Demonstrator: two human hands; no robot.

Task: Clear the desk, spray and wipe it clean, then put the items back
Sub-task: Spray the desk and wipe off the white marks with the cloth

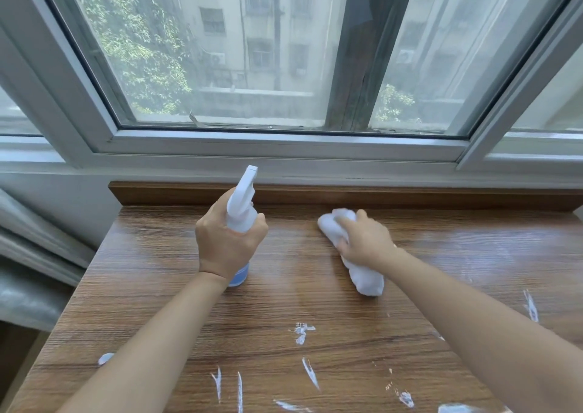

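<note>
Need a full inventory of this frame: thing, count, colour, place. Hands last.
desk: 1, brown wood grain, fills the lower frame, raised lip along the back edge.
spray bottle: 1, white head with blue base, upright over the desk left of centre.
cloth: 1, white, bunched, lying on the desk right of centre.
white marks: several streaks and smears, white, scattered on the near part of the desk.
window: 1, white frame, behind the desk; buildings and trees outside.
left hand: 1, grips the spray bottle.
right hand: 1, presses on the cloth.
</note>
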